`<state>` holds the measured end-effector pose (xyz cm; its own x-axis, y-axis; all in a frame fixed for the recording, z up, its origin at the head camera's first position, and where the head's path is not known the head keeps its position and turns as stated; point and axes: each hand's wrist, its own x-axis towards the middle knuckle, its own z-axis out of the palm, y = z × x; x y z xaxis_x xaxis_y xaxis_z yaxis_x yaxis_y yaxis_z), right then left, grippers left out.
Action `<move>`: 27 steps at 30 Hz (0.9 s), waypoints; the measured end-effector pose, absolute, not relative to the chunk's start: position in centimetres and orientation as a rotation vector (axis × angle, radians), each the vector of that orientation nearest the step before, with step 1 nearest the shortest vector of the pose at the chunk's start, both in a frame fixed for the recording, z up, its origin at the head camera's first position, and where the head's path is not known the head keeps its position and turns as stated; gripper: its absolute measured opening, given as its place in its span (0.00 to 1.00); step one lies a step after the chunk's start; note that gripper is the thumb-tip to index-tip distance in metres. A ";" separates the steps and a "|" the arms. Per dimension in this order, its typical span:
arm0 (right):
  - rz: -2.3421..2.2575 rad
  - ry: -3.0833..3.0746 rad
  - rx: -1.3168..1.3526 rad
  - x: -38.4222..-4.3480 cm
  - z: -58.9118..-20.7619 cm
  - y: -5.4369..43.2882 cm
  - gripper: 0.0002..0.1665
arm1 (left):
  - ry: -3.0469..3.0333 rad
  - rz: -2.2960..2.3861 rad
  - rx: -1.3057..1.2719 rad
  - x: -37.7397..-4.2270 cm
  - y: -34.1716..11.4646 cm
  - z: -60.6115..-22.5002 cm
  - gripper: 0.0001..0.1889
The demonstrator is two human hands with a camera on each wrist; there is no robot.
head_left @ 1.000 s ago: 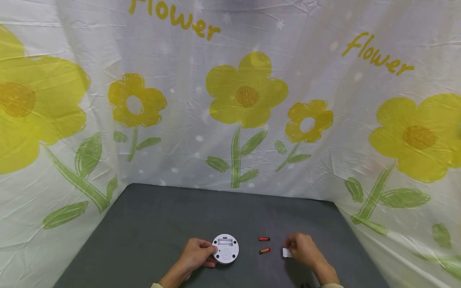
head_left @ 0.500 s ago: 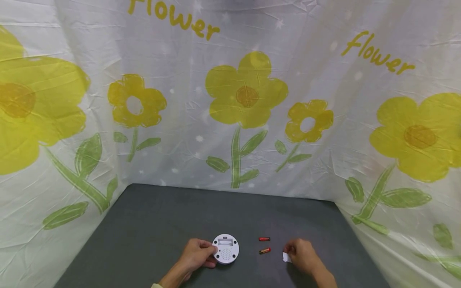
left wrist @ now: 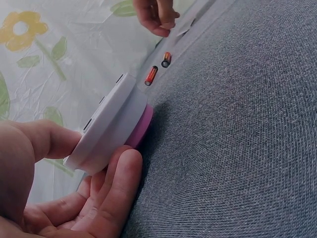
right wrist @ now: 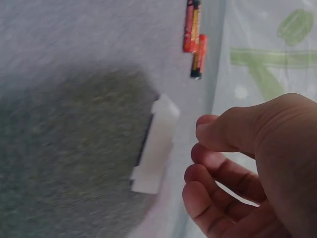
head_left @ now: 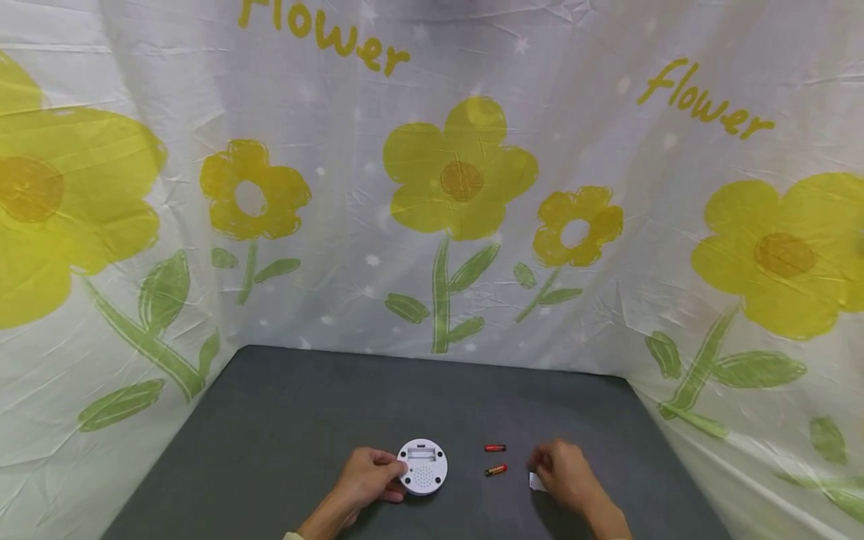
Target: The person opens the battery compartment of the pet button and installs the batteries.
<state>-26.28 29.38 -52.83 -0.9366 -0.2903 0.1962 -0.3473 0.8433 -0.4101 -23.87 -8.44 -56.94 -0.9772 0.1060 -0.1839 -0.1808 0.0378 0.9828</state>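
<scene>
My left hand (head_left: 367, 476) grips the rim of a round white device (head_left: 424, 476), thumb on the upper face and fingers at the side and below. Its face shows a battery compartment with bare contacts, a patch of speaker holes and small dark feet. A pink part (left wrist: 142, 124) shows at its underside in the left wrist view. A small white battery cover (right wrist: 156, 146) lies on the table. My right hand (head_left: 565, 474) hovers beside it, fingers loosely bent and apart from it. Two red-and-black batteries, one farther (head_left: 495, 448) and one nearer (head_left: 496, 470), lie between device and right hand.
Dark grey cloth covers the table (head_left: 304, 405). A white curtain (head_left: 351, 300) printed with yellow flowers hangs along its back and both sides.
The battery cover has shifted slightly toward me, and my right fingers have come off it, moving a little left. My left hand, the device and the batteries stay put.
</scene>
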 end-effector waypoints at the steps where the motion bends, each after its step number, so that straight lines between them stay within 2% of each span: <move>1: 0.668 -2.890 0.503 -26.3 -52.6 29.2 0.12 | 2.104 2.044 -0.078 -23.9 -8.5 -56.9 0.18; 8: 0.629 -2.949 0.442 -26.7 -50.9 27.6 0.08 | 2.119 2.035 -0.086 -23.9 -8.5 -57.0 0.18; 14: 0.635 -2.928 0.576 -27.3 -50.4 26.8 0.06 | 2.117 2.032 -0.085 -23.8 -8.5 -56.9 0.17; 27: 0.610 -2.956 0.642 -29.2 -51.8 25.2 0.11 | 2.097 2.045 -0.058 -23.9 -8.4 -57.1 0.17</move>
<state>-29.23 25.17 -51.78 -0.9118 -0.3875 0.1358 -0.4096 0.8351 -0.3671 -23.88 -8.45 -57.10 -0.9769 0.1185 -0.1780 -0.1750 0.0355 0.9839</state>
